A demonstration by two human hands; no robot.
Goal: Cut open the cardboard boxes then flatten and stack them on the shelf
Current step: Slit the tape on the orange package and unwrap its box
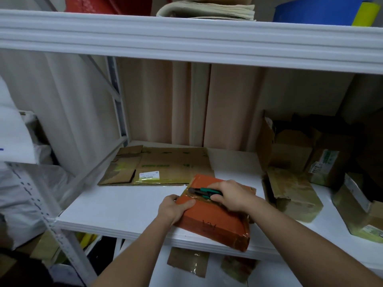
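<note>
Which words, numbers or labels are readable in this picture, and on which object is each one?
Nothing reads with certainty.
White label on the flattened cardboard: too blurred.
Green print on the same cardboard: too blurred.
Dark scrawl on the orange box: unclear.
Label on a brown box at right: bold digits, blurred.
Label on the far-right box: unreadable.

Orange taped box (215,220) overhangs the white shelf (116,206) edge (flattened carton (161,166) lies behind).
</note>
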